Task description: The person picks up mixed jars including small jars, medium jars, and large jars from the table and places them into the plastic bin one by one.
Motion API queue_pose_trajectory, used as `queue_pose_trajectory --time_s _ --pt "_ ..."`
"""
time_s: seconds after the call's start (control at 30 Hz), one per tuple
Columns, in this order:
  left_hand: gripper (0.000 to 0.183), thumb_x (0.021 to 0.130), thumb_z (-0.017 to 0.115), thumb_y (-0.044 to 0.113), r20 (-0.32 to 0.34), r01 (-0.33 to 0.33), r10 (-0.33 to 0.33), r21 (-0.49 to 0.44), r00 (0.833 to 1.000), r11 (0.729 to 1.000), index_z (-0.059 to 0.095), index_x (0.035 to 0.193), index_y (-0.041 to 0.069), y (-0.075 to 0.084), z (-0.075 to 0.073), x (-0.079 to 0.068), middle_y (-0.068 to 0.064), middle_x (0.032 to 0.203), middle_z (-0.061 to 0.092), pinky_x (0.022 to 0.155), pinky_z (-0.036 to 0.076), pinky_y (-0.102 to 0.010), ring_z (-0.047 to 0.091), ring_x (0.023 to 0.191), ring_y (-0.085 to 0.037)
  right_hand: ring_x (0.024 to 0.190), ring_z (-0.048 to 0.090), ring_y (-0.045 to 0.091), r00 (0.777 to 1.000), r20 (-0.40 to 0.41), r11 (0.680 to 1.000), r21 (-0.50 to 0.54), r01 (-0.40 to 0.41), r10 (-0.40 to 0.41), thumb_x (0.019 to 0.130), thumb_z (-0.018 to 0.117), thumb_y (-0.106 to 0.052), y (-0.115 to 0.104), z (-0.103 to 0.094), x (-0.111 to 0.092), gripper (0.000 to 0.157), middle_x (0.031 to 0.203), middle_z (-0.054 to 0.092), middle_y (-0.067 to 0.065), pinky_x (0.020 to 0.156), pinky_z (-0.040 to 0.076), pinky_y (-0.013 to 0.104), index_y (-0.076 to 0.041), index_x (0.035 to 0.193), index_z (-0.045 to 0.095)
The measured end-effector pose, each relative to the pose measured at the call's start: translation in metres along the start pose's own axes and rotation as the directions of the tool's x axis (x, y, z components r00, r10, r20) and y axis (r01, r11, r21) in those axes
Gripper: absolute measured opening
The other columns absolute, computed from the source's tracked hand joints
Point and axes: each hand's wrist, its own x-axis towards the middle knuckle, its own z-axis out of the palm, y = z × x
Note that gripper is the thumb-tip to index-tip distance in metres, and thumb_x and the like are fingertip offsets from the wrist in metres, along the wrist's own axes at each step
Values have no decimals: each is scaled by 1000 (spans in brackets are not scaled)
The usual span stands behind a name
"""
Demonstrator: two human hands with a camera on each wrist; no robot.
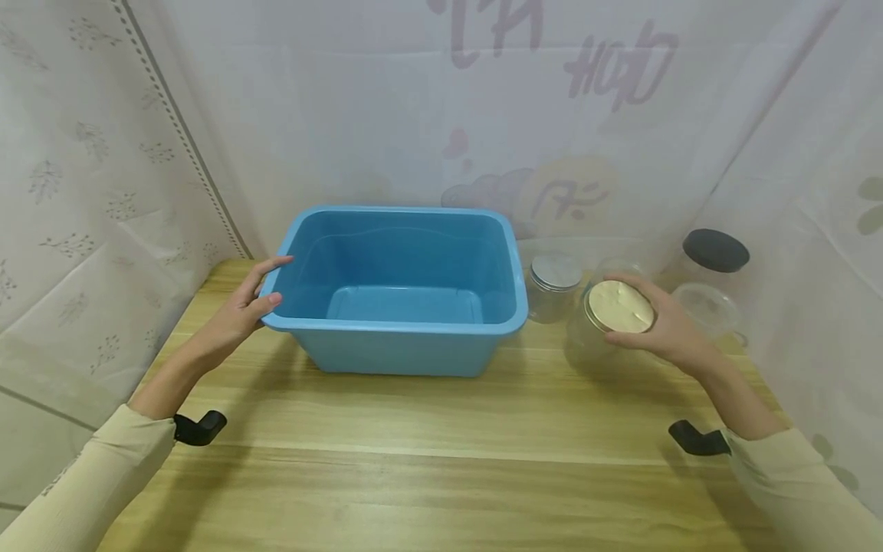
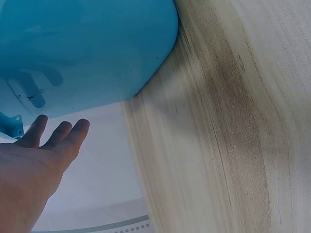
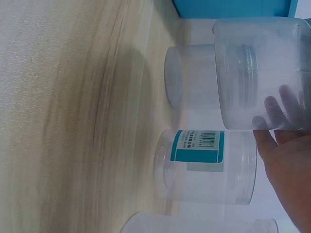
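A light-blue plastic tub [image 1: 396, 349] stands on the wooden table with nothing inside it. My left hand [image 1: 237, 310] holds the tub's left rim, thumb and a finger over the edge. The left wrist view shows other fingers [image 2: 70, 141] of that hand along the outer wall. On the right, my right hand [image 1: 665, 326] grips a clear jar [image 3: 265, 73] by its upper part, around the pale gold lid [image 1: 621, 307]. The right wrist view shows this jar raised off the table, with fingers visible through its wall.
Beside the tub stands a clear jar with a silver lid [image 1: 556, 272]. Behind my right hand are a labelled clear container [image 3: 204, 165] and a jar with a black lid [image 1: 716, 251]. White printed curtains [image 1: 386, 115] hang around the wooden table [image 1: 414, 452].
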Motion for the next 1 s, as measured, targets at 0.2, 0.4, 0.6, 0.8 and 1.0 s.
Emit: queue_pose_trajectory --time_s 0.2,0.4,0.6,0.8,1.0 --pt "56 110 41 22 2 2 -2 17 1000 1000 21 161 34 0 -1 -1 -3 166 -10 94 39 -40 40 126 -32 117 47 21 1000 -14 999 36 26 -26 74 87 6 -4 0 5 92 147 46 4 87 41 20 -12 153 43" --pt "56 110 40 21 1 -5 5 14 1000 1000 20 162 34 0 -1 0 -3 167 -12 98 38 -46 35 131 -35 116 47 24 999 -13 998 55 42 -41 73 88 8 -6 -2 11 92 142 50 4 87 41 23 -12 152 45" --pt "57 110 42 20 0 -10 10 -10 1000 1000 21 161 33 -1 0 -1 -2 167 -12 100 25 -69 12 143 -41 112 49 23 1000 -23 1000 12 5 -5 74 89 2 -17 -4 16 91 138 52 2 85 42 22 -17 152 46" --pt "55 110 40 21 -8 -12 13 28 1000 1000 22 161 34 -1 -1 0 -4 166 -6 93 40 -40 47 115 -29 111 50 23 1000 -25 1000 4 7 -7 75 89 1 -28 -6 20 89 137 53 2 85 42 22 -17 151 48" --pt "55 110 41 21 0 -5 5 16 1000 1000 22 161 34 1 -1 0 -4 166 -6 96 36 -48 42 123 -33 111 51 22 999 -29 999 3 32 -32 75 89 1 -33 -7 24 87 137 55 3 86 42 21 -15 150 49"
